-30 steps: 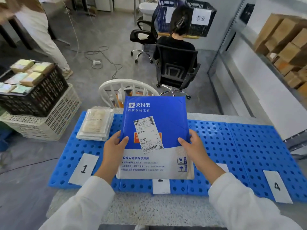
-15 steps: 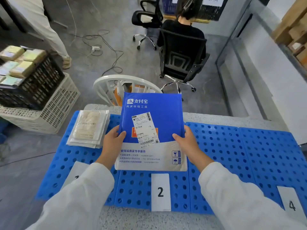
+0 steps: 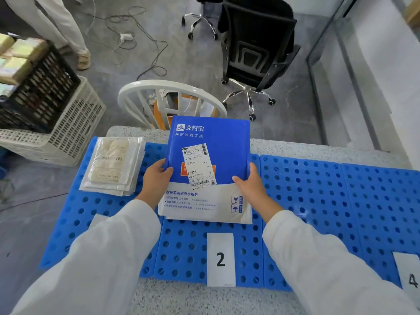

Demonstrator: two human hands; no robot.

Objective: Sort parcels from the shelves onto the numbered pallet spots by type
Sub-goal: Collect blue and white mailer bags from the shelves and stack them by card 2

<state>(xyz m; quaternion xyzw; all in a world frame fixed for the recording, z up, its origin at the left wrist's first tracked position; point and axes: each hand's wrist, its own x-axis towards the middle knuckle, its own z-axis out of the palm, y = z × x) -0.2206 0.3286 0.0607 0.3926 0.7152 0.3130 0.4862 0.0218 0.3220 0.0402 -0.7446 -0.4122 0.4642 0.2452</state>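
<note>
Blue-white mailer [image 3: 218, 137] beyond "2" label [image 3: 221, 259] — left hand [image 3: 156, 178], right hand [image 3: 251, 187] fingers [image 3: 253, 167] grip its side edges.

Speckled grey stone-look surface [image 3: 204, 298], covered by blue perforated pallet panels [image 3: 318, 201] side by side, touching. On panels: white card "2" [image 3: 221, 259] at near edge, centre; card "4" [image 3: 410, 276] far right, partly cut off. Leftmost panel, far end: stack of clear poly-bagged parcels [image 3: 113, 164]. Beyond card "2": blue-and-white padded mailer [image 3: 209, 155], near edge down at panel; flat or tilted, unclear.
</note>
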